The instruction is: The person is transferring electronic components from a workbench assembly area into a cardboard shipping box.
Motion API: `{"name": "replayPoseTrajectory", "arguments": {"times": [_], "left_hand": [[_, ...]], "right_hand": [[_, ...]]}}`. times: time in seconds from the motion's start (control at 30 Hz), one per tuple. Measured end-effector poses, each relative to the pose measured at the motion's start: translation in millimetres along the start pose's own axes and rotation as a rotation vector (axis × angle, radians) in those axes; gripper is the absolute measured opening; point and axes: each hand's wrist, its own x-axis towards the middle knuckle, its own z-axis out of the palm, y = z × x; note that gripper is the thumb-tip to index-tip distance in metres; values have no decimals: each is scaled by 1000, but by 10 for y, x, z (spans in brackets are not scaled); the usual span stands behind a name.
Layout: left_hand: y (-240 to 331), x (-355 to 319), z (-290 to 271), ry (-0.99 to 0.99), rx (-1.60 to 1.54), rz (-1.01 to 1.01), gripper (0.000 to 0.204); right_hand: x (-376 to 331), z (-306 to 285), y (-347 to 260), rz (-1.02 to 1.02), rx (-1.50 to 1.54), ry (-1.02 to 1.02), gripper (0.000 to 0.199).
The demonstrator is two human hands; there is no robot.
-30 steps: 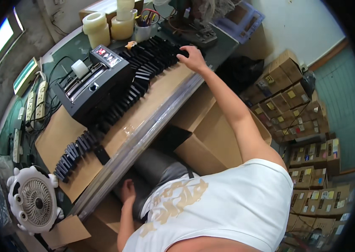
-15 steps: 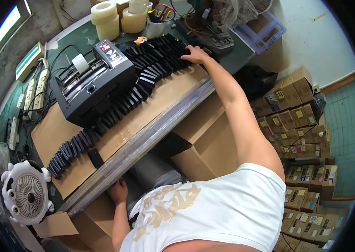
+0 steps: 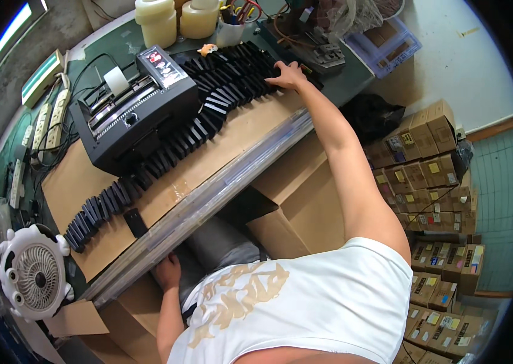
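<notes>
My right hand (image 3: pixel 291 77) reaches to the far right end of a long curving row of thin black flat pieces (image 3: pixel 196 130). Its thumb and fingers are spread, resting against the end pieces; I see nothing lifted in them. The pieces stand on edge, packed side by side, with more rows behind. One black piece (image 3: pixel 135 222) lies flat, apart from the row at the near left. My left hand (image 3: pixel 168 271) is low by the table's front edge, beside my leg, its fingers partly hidden. A black tabletop machine (image 3: pixel 141 115) with a white roll stands behind the row.
Cardboard (image 3: pixel 190 182) covers the tabletop under the row. Tape rolls (image 3: pixel 156 24) and a cup of tools (image 3: pixel 230 31) stand at the back. A white fan (image 3: pixel 37 276) and power strips (image 3: pixel 58 124) are at left. Stacked cartons (image 3: pixel 429 130) stand at right; an open carton (image 3: pixel 305 200) sits below the table edge.
The view has shifted slightly. My right hand stays at the row's far end, its fingers a little more spread. My left hand remains low by the table edge.
</notes>
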Motion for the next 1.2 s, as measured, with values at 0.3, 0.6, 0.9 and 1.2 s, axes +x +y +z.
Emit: {"name": "replayPoseTrajectory", "arguments": {"times": [0.3, 0.6, 0.9, 1.2], "left_hand": [[-67, 9, 148, 46, 35, 14, 21], [13, -3, 32, 62, 59, 36, 20], [136, 30, -108, 85, 55, 56, 19], [-28, -22, 21, 68, 65, 69, 19]], "right_hand": [[-8, -50, -10, 20, 90, -90, 74], [-134, -131, -123, 82, 225, -61, 68], [-63, -37, 46, 99, 367, 90, 65], [-195, -37, 105, 99, 483, 402, 56]]}}
